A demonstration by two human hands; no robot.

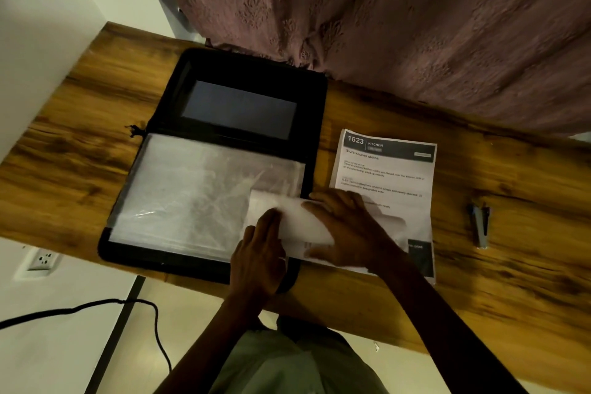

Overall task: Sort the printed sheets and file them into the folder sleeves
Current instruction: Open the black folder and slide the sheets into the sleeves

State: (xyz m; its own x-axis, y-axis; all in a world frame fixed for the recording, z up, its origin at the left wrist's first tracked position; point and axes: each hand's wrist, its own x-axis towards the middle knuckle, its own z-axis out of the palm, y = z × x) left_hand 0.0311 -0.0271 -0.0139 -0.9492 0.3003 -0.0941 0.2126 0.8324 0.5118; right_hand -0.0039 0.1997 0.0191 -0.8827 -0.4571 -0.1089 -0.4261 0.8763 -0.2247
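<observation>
Right hand [348, 227] grips the sheet [300, 221], left hand [259, 246] presses it flat-fingered, sleeve [192, 195] just left. Looks light and floppy; best held near its edge.

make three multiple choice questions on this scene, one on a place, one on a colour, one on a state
1. The printed sheet headed 1623 lies:
A) left of the folder
B) right of the folder
C) inside a sleeve

2. The folder cover is:
A) black
B) red
C) white

3. The folder is:
A) zipped shut
B) open flat
C) standing upright

1 B: it lies on the table past the folder's right edge.
2 A: its border is black.
3 B: its clear sleeves show.
</observation>
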